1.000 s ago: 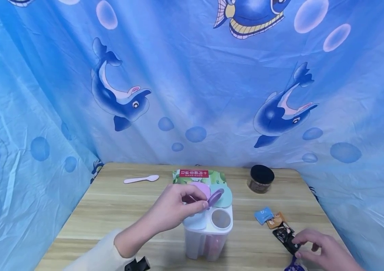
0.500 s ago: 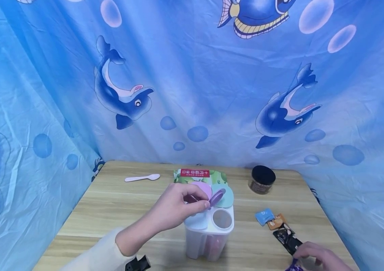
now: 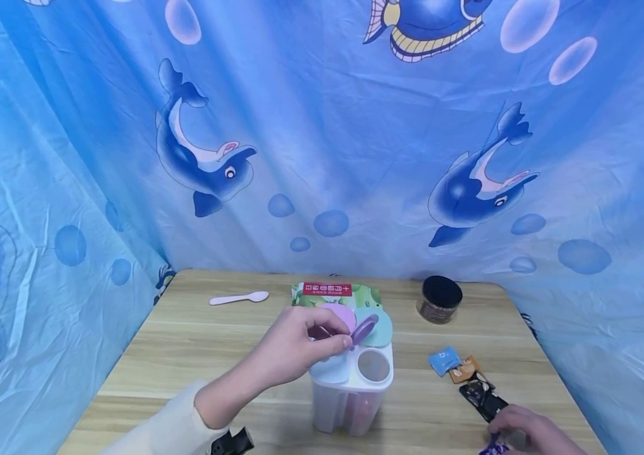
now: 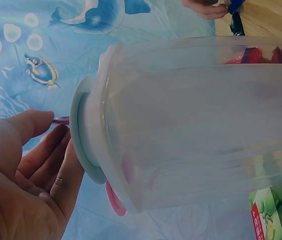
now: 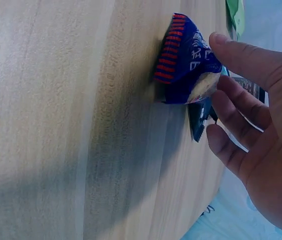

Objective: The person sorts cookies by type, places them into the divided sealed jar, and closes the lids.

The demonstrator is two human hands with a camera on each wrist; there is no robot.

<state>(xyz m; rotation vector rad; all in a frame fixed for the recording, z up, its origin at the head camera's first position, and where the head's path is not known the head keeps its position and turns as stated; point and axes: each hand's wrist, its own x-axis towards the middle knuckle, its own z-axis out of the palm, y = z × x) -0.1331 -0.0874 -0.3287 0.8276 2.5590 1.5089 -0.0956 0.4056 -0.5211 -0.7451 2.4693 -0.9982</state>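
Hands are at work on and to the right of a frosted, translucent plastic container [image 3: 330, 407]. On its top, the left hand [image 3: 304, 344] pinches the thin purple lid [image 3: 364, 328], tilted up beside a smooth, round opening [image 3: 373, 366]. Flat, rounded lids of pink [image 3: 340, 311], mint [image 3: 381, 330] and pale blue [image 3: 330, 371] cover the rest. Right of the container, low over the wood-grained desk [image 3: 196, 341], the right hand [image 3: 532, 430] grips a crinkly dark-blue packet [image 5: 186, 62] between thumb and fingers; whether it touches the desk I cannot tell.

Between that hand and the container lie glossy black [image 3: 483, 401], orange [image 3: 466, 370] and light-blue sachets [image 3: 443, 361]. Beyond the container sit a green pouch [image 3: 368, 295], a black-capped clear jar [image 3: 437, 312] to the right and a slim white spoon [image 3: 239, 298] to the left.

Only the right wrist view shows the packet's red stripes and white characters; the left wrist view shows red pieces [image 4: 253, 56] through the container's wall, merely a pinkish blur from the head.
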